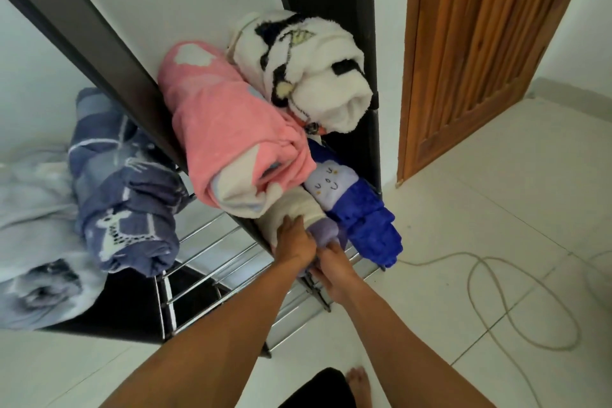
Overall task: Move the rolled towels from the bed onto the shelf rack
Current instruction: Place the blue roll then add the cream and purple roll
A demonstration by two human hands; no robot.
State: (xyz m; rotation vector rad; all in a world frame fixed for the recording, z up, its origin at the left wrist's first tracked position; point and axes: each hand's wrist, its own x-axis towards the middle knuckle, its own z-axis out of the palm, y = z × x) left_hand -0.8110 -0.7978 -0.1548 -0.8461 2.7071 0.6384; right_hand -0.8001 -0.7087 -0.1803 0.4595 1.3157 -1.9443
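I look down on a black shelf rack (109, 56) with chrome bars. On an upper shelf lie a pink rolled towel (228, 129) and a white one with black pattern (318, 73). Below them a bright blue rolled towel (364, 219) lies beside a cream and lavender rolled towel (308, 212). My left hand (294, 242) presses on the cream and lavender roll's end, and my right hand (331, 265) grips it from underneath. Left of the rack's divider sit a navy deer-print roll (129, 195) and a pale blue-grey roll (36, 228).
A wooden door (477, 53) stands to the right of the rack. A white cable (516, 301) loops over the tiled floor at the right. My bare foot (359, 381) shows at the bottom edge. The rack's lower chrome bars (212, 248) hold nothing.
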